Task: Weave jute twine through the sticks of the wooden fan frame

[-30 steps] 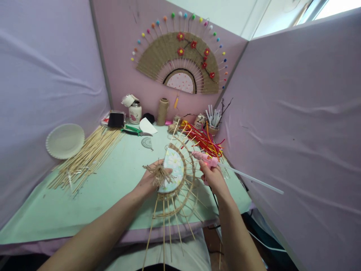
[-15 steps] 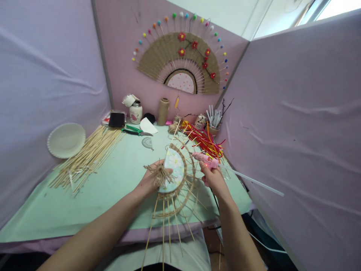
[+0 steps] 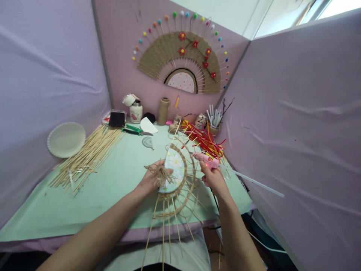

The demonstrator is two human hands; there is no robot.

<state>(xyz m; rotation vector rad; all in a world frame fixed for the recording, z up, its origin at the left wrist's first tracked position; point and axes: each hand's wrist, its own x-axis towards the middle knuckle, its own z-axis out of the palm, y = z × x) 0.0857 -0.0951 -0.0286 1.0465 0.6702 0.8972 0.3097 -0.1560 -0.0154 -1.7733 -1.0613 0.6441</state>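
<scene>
My left hand (image 3: 149, 181) grips a half-made fan (image 3: 175, 177) by its flat edge, where a tuft of jute twine (image 3: 160, 174) bunches over my fingers. The fan has a pale floral half-disc, rings of jute twine and bamboo sticks spreading out like spokes toward me and to the right. My right hand (image 3: 214, 179) is closed round a pink hot glue gun (image 3: 205, 159). Its nozzle points left at the fan's outer ring, and a clear glue stick (image 3: 255, 183) sticks out behind it to the right.
A green mat (image 3: 93, 195) covers the table. Bamboo sticks (image 3: 87, 156) and a paper plate (image 3: 66, 139) lie at the left. Pliers (image 3: 135, 130), a twine spool (image 3: 163, 111), a jar (image 3: 135, 111) and coloured strips (image 3: 204, 141) stand at the back. A finished fan (image 3: 182, 62) hangs on the wall.
The view has shifted very slightly. Both hands, the fan and the glue gun stay almost where they were.
</scene>
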